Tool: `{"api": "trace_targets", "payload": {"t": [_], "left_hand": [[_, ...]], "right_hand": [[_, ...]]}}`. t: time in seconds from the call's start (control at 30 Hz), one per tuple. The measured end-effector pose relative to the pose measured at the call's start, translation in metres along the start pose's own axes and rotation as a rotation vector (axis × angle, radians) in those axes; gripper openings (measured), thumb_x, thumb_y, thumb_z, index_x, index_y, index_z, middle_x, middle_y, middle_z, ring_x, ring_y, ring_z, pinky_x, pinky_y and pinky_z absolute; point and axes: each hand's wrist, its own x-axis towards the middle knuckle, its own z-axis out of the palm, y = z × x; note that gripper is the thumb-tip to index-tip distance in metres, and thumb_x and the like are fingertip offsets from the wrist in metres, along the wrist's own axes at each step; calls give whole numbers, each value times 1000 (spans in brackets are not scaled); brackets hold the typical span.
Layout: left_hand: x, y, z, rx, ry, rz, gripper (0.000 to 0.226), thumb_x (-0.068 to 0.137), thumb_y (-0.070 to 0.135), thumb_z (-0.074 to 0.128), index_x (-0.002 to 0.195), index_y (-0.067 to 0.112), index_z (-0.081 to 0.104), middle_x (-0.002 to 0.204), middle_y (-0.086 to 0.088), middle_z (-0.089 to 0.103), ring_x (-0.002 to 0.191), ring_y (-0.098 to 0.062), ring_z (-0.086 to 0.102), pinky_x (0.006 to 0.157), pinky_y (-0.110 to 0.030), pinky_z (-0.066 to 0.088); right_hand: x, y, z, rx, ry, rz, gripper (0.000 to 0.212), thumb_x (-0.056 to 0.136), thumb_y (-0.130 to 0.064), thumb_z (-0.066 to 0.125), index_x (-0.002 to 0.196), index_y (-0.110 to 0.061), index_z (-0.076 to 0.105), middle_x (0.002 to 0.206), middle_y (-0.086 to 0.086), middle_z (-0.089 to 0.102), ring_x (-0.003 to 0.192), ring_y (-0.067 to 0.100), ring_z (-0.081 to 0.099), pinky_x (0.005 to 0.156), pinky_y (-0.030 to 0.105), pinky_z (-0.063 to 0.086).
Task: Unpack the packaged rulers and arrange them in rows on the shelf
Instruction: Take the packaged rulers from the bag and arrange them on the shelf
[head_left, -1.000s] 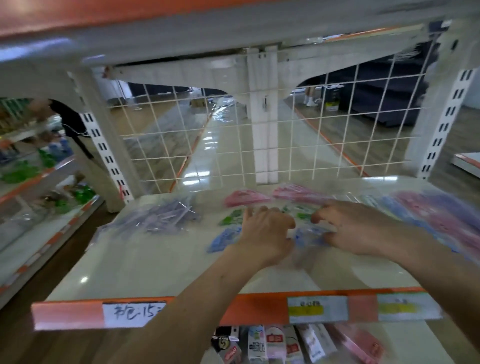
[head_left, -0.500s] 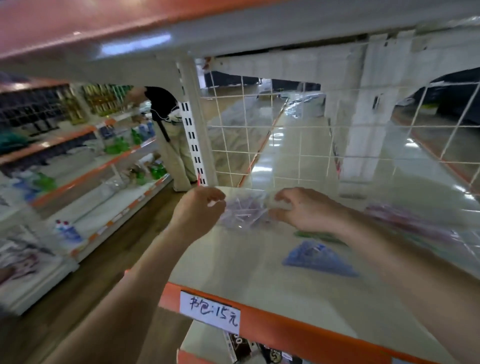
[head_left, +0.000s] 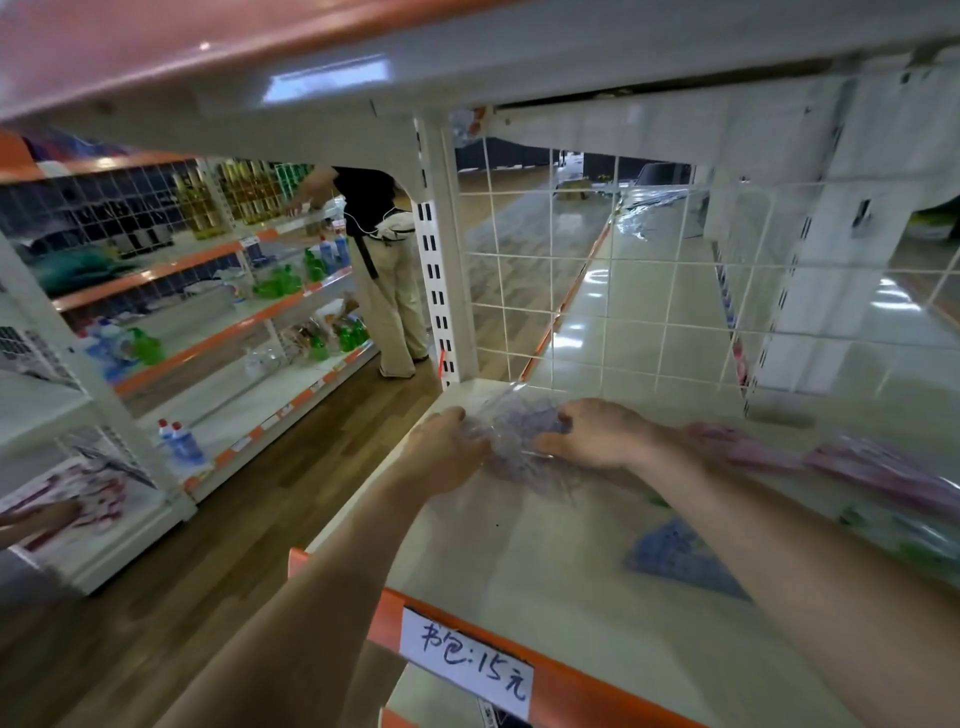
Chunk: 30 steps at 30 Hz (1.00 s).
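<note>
At the shelf's (head_left: 545, 582) ten o'clock corner, the left hand (head_left: 447, 452) and right hand (head_left: 597, 434) close their fingers on the clear ruler packet (head_left: 524, 423) lying between them.

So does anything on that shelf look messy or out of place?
Yes. The blue ruler and pink packs lie scattered at mixed angles on the shelf, not in rows. Both hands grip a crumpled clear bag.

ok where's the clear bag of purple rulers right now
In the head view, the clear bag of purple rulers sits at the shelf's far left corner, by the wire grid, gripped between the left hand and right hand.
</note>
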Motion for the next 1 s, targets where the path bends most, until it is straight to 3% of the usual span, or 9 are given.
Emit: {"api": "trace_targets", "payload": {"t": [0.1, 0.2, 0.33, 0.4, 0.47, 0.53, 0.7, 0.83, 1.0], "left_hand": [[-1, 9, 1, -52, -45, 1, 44, 92, 36, 56, 124, 6, 55, 123, -14, 57, 107, -25, 55, 91, -33, 47], [4, 3, -19, -183, 73, -14, 35, 94, 33, 53, 105, 3, 66, 101, -17, 66, 86, -25, 61, 77, -33, 49], [14, -13, -37, -275, 155, -138, 42, 90, 40, 60, 112, 4, 62, 101, -8, 58, 92, -27, 57, 73, -32, 40], [16, -23, -38, -384, -42, -274, 60, 68, 54, 77, 99, 6, 59, 104, -6, 57, 89, -23, 57, 75, -31, 46], [25, -39, -37, -443, -199, -334, 98, 28, 67, 84, 100, 3, 68, 108, -9, 67, 90, -23, 66, 85, -31, 53], [38, -56, -39, -441, -267, -357, 115, 15, 69, 84, 110, 7, 67, 112, -9, 68, 100, -26, 68, 94, -37, 52], [40, -72, -55, -601, -402, -329, 109, 40, 58, 89, 134, 16, 53, 129, -10, 61, 111, -21, 60, 95, -35, 47], [27, -80, -52, -905, -458, -291, 38, 82, 26, 70, 117, 15, 62, 105, -6, 72, 94, -20, 70, 80, -32, 57], [23, -93, -59, -1019, -431, -284, 43, 84, 21, 69, 124, 14, 54, 108, -16, 69, 85, -28, 71, 65, -38, 58]], "right_hand": [[-1, 2, -2, 29, 12, 11, 37, 82, -59, 59, 70, -25, 51, 87, 1, 56, 87, 22, 52, 56, 23, 34], [-3, 4, -10, 137, 26, 75, 47, 86, -60, 53, 101, -16, 59, 108, 7, 59, 100, 25, 57, 74, 28, 42], [3, 0, -5, 92, 12, 137, 66, 89, -67, 34, 114, -11, 58, 120, 11, 60, 107, 28, 58, 79, 31, 40], [2, -9, 0, 35, -6, 145, 72, 87, -69, 33, 129, -14, 52, 133, 10, 54, 117, 30, 52, 88, 32, 41], [3, -17, 4, -45, -6, 123, 70, 87, -69, 38, 131, -16, 49, 136, 9, 51, 121, 30, 49, 94, 33, 39], [4, -23, 7, -69, -11, 91, 66, 86, -67, 43, 130, -18, 51, 134, 8, 53, 120, 29, 49, 94, 33, 38], [8, -48, 20, 23, 8, 32, 70, 77, -66, 58, 129, -21, 49, 133, 7, 53, 121, 31, 47, 92, 35, 42], [16, -83, 37, 59, 29, -43, 68, 79, -59, 60, 132, -20, 46, 135, 9, 51, 123, 31, 45, 94, 35, 42], [27, -102, 48, 161, 53, -136, 56, 77, -58, 64, 123, -29, 52, 121, 5, 58, 112, 26, 52, 89, 35, 46]]}}
